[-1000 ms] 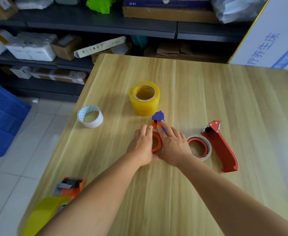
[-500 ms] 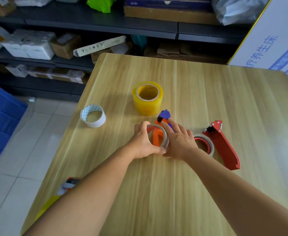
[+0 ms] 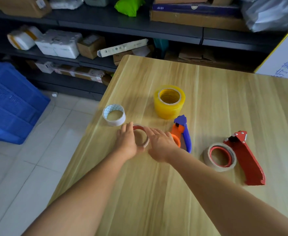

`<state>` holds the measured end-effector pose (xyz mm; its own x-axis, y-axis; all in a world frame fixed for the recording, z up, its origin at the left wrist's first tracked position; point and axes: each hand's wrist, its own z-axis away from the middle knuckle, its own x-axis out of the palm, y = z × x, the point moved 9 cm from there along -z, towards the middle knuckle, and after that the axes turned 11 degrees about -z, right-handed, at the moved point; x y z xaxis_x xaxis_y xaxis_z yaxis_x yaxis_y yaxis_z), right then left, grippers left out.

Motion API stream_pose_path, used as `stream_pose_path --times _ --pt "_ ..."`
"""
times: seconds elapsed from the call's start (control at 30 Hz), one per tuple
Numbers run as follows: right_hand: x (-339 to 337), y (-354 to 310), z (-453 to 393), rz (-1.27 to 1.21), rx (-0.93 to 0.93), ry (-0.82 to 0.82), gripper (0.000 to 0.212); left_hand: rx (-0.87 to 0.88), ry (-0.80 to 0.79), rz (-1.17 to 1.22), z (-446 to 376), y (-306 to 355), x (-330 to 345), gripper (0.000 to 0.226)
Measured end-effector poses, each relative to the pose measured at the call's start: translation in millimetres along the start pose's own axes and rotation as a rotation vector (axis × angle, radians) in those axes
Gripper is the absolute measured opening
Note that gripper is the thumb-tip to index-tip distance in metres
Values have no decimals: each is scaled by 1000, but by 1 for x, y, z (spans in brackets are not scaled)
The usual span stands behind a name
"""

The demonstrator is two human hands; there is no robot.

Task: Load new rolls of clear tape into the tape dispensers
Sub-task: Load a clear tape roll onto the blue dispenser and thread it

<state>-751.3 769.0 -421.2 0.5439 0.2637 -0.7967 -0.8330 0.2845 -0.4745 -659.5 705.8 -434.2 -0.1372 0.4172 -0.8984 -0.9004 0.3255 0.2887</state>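
Note:
A nearly used-up tape ring with a red inner core (image 3: pixel 140 136) is between my hands on the wooden table (image 3: pixel 225 99). My left hand (image 3: pixel 128 142) grips its left side. My right hand (image 3: pixel 160 143) touches its right side with fingers stretched out. Just right of it lies the orange and blue tape dispenser (image 3: pixel 182 133), its orange hub bare. A thick yellowish clear tape roll (image 3: pixel 169 101) stands behind it. A red dispenser (image 3: pixel 243 155) with a thin roll on its red hub (image 3: pixel 220 156) lies at the right.
A white roll core (image 3: pixel 114 114) sits near the table's left edge, close to my left hand. Blue crates (image 3: pixel 8 103) stand on the tiled floor to the left. Dark shelves with boxes (image 3: pixel 92 46) run behind the table. A white carton (image 3: pixel 286 62) stands at the back right.
The thin ring has come off the orange and blue dispenser and moved left with both hands. The dispenser now lies alone to the right. The camera has swung left.

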Motion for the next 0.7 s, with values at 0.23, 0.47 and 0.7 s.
stream_pose_path --times 0.23,0.47,0.7 --pt "7 -5 -14 22 22 -67 86 28 -13 -86 -9 -9 2 99" --pt "-27 -2 -25 -47 6 72 80 144 2 -125 -26 12 -11 103" --pt "-96 31 -42 -38 115 365 74 203 50 88 -52 56 -35 72"
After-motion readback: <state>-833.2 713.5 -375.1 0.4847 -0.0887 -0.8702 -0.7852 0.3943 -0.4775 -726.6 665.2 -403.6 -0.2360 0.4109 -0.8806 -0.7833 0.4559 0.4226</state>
